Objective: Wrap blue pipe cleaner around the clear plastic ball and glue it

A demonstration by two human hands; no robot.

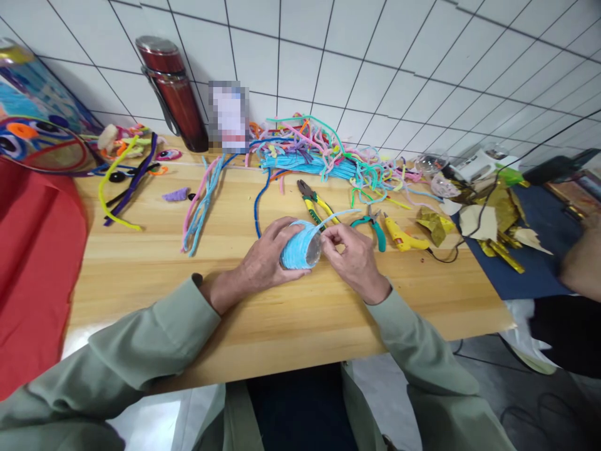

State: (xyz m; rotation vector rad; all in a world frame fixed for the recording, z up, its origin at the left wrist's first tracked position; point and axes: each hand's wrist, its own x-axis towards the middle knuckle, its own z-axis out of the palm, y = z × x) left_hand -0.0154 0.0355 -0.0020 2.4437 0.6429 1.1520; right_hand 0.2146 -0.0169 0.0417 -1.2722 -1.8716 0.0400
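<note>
A small cup-shaped form (297, 248), wrapped round with light blue pipe cleaner, lies tilted on its side in my left hand (267, 257), its round end facing right. My left fingers and thumb close around its body. At that round end is my right hand (350, 255), thumb and forefinger pinched together. A loose light blue pipe cleaner (335, 216) sticks out from the form's edge up and to the right, passing by my right fingertips. Whatever lies inside the pinch is hidden. Just beyond are yellow-and-black pliers (315, 203), teal-handled cutters (377, 232) and a yellow glue gun (402, 237).
A heap of coloured pipe cleaners (314, 156) lines the wall. A red thermos (173, 94) stands at the back left, near a red cloth (37, 263). Light blue and pink strands (201, 207) lie left. Gold scraps (504, 216) and another person's arm (582, 260) are at right.
</note>
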